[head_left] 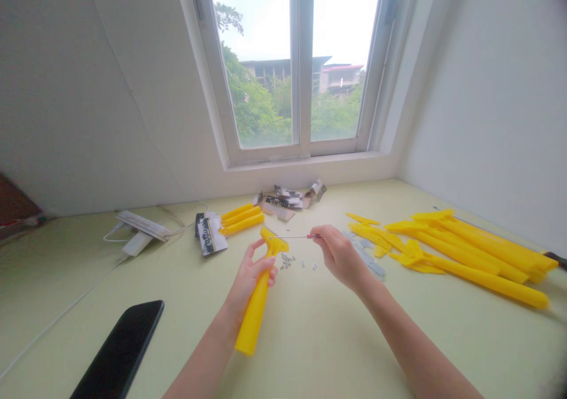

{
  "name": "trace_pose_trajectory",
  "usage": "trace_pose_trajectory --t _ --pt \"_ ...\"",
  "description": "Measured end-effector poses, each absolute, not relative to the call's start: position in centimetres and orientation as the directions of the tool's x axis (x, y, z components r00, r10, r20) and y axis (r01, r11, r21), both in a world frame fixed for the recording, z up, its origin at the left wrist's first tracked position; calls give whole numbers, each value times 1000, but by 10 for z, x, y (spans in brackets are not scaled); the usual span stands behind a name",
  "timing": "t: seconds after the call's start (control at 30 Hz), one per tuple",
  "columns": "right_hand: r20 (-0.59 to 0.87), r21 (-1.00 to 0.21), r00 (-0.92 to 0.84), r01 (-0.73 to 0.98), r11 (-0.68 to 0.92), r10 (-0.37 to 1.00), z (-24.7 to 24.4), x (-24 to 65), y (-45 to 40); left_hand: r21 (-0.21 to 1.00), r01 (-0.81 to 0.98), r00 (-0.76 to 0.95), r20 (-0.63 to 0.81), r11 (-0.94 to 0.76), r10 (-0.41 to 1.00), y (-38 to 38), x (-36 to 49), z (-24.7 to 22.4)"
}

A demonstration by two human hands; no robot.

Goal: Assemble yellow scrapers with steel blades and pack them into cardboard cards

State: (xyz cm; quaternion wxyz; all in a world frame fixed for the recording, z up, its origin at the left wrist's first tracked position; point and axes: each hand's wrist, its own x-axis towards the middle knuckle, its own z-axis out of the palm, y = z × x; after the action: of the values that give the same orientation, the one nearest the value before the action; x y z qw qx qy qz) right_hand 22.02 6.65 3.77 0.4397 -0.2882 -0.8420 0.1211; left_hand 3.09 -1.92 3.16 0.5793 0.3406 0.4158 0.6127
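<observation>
My left hand (254,272) is closed around the neck of a yellow plastic handle (254,316), whose wider head points up and away from me. My right hand (339,254) grips a thin screwdriver (297,236) by its red end. The metal shaft reaches left to the head of the yellow handle; whether its tip sits in a screw is too small to tell. Just beyond my left fingers lies a small pile of metal nuts or screws (286,261), with a few loose pieces to its right.
Yellow handles and parts (478,260) spread over the right side, beside grey strips (371,261). Packaged yellow handles (241,219) and wrappers (281,205) lie at the back. A black phone (121,349) is at front left, a white power strip (142,224) behind it.
</observation>
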Motion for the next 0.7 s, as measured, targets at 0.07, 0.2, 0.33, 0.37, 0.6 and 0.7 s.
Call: trace_pose_trajectory --t 0.07,0.2,0.33,0.37,0.6,0.7 --pt "665 -461 -451 379 802 595 38 220 66 904 -426 -97 -63 15 993 -19 31 32" --pt "664 -458 -456 379 804 593 38 219 65 901 -433 -97 -65 17 993 -20 32 35" --pt "668 -455 -455 377 807 589 38 219 64 897 -441 -85 -78 32 993 -24 35 43" --pt "669 -455 -454 376 807 588 39 218 64 896 -442 -81 -82 38 993 -24 35 45" --pt "659 -394 -476 441 806 582 42 219 62 905 -424 -108 -78 25 991 -22 35 40" --pt "677 -356 -479 451 818 559 44 220 59 914 -406 -127 -58 1 990 -20 34 35"
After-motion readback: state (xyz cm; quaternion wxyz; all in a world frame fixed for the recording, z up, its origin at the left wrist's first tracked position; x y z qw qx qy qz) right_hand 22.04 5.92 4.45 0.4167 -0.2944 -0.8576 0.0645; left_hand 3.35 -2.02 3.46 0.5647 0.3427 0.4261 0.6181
